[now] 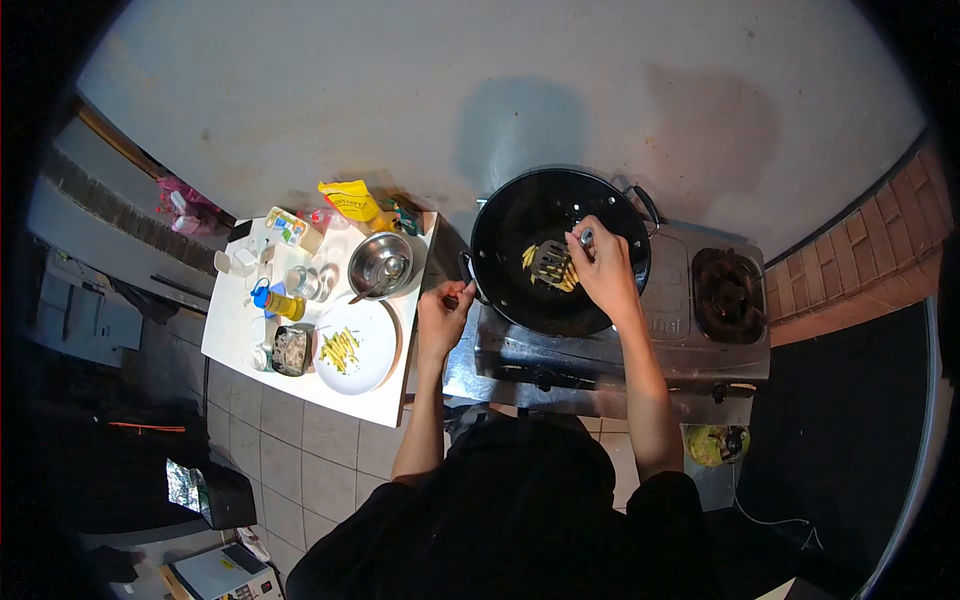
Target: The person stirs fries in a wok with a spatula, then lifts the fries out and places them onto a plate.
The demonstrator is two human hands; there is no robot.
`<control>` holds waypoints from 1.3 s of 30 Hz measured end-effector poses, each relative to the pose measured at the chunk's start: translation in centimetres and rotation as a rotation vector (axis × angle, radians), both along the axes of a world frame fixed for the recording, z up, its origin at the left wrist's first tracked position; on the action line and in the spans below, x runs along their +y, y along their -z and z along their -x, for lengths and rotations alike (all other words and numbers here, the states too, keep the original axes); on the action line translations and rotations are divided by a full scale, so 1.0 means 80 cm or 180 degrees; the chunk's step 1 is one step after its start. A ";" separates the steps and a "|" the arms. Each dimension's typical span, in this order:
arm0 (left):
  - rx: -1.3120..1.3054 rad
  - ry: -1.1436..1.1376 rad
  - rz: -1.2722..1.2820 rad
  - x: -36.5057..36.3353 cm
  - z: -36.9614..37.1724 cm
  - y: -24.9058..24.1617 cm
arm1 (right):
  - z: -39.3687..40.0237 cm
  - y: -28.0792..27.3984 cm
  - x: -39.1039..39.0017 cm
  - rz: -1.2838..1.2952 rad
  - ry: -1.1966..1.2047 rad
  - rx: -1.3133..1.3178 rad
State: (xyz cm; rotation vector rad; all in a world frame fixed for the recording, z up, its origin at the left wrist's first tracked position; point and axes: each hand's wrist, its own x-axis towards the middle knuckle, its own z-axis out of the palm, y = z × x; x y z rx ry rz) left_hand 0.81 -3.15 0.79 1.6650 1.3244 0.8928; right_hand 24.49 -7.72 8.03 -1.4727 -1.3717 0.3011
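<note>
A large black wok (515, 290) sits on the left burner of a metal gas stove. Yellow strips of food (565, 280) lie in it under a slotted spatula (550, 262). My right hand (600, 262) is closed round the spatula's handle, over the wok's right part. At the wok's left handle (467, 266) is my left hand (446, 308), its fingers pinched together; whether it grips the handle is too small to tell. On the white table, a white plate (375, 355) holds more yellow strips (340, 350).
The white table (240, 345) also bears a steel bowl (372, 262), a yellow bag (350, 201), a yellow bottle with a blue cap (285, 304), glass jars and a dark container (291, 352). A second burner (730, 295) is at the stove's right, near a brick edge.
</note>
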 end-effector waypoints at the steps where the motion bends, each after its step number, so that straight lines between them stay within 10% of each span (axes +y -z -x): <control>1: 0.0019 -0.0002 -0.0082 0.000 0.000 0.000 | 0.000 0.002 0.004 -0.0096 -0.0037 -0.0042; 39: -0.0227 -0.0363 -0.0437 -0.005 -0.009 0.011 | -0.017 -0.001 -0.002 0.0231 -0.0171 -0.0332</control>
